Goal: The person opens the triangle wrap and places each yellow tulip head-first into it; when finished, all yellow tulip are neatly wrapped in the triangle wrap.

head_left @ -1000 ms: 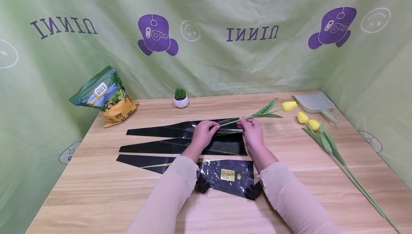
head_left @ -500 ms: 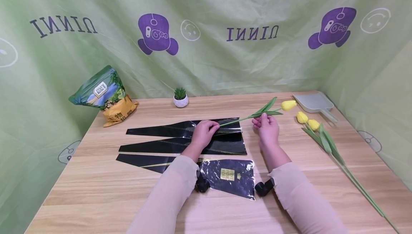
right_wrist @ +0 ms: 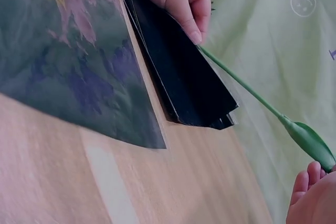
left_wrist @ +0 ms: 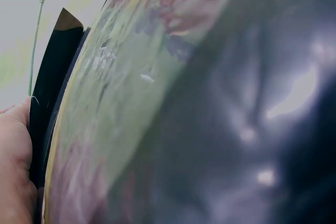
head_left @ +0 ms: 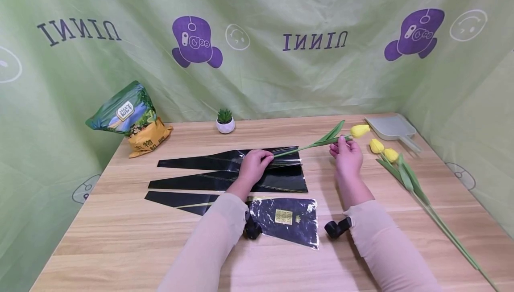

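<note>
My left hand (head_left: 254, 167) grips the green stem of a yellow tulip (head_left: 360, 131) where it meets the upper black wrapping sleeve (head_left: 209, 162). The stem's lower part is hidden by the hand and sleeve. My right hand (head_left: 348, 156) pinches the tulip's lower leaf between thumb and fingers, just below the flower head. In the right wrist view the leaf (right_wrist: 310, 142) runs into that hand, at the frame's edge. A second black sleeve (head_left: 201, 182) lies nearer me. Closest is a glossy black sleeve (head_left: 295, 220) printed with gold lettering.
Two yellow tulips (head_left: 390, 154) with long stems lie along the right side of the table. A pale dustpan (head_left: 391, 127) rests at the back right. A small potted succulent (head_left: 225, 121) and a green and orange bag (head_left: 136, 120) stand at the back left.
My right hand has left the sleeve's opening and slid right along the tulip to its leaf near the flower head, lifting the leaf tip slightly. My left hand stays in place.
</note>
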`<state>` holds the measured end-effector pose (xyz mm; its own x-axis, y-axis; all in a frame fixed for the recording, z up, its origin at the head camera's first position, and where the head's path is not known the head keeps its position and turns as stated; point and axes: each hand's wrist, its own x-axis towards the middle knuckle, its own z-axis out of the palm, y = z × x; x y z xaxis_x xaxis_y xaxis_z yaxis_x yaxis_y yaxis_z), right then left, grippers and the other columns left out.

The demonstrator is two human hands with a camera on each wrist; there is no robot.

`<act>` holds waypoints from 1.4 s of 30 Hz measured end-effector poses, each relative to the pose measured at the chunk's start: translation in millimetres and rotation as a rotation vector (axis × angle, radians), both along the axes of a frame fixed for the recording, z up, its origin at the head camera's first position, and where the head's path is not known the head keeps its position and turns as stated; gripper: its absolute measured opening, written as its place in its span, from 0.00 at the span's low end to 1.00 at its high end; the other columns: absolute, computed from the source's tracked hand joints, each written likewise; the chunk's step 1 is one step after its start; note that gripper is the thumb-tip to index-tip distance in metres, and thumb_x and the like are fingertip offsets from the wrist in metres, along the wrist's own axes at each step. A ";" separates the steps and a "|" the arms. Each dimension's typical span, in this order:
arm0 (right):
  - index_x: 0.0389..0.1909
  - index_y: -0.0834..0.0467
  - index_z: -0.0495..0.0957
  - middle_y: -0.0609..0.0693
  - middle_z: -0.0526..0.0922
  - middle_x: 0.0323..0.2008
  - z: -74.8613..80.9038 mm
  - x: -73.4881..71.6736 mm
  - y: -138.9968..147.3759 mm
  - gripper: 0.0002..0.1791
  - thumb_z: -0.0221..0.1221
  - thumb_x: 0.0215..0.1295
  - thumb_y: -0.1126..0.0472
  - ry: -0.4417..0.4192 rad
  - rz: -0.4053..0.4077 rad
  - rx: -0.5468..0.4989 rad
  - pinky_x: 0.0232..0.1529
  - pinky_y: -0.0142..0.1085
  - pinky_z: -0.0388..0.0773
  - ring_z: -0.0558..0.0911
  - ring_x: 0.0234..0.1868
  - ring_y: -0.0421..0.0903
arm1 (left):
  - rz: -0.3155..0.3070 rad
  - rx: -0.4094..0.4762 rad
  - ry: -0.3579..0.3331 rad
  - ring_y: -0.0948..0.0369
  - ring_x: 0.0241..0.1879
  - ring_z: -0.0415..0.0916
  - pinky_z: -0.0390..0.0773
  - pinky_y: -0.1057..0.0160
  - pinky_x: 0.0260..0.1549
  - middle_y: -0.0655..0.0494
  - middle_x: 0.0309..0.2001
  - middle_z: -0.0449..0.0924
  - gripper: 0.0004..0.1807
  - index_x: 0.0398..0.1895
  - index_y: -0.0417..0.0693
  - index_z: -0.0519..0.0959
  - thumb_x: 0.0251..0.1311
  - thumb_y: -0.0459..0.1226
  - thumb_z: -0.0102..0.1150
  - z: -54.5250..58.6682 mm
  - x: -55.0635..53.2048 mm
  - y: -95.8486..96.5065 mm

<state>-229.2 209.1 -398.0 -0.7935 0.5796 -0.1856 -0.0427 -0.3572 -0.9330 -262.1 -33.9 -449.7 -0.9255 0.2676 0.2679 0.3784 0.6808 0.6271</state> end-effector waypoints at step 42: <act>0.33 0.57 0.74 0.41 0.82 0.24 -23.9 -2.0 -46.6 0.06 0.60 0.67 0.61 -0.109 0.181 0.019 0.34 0.24 0.81 0.81 0.30 0.36 | 0.023 0.114 0.092 0.53 0.52 0.81 0.76 0.56 0.58 0.52 0.44 0.87 0.10 0.42 0.46 0.87 0.64 0.40 0.62 4.4 2.4 0.9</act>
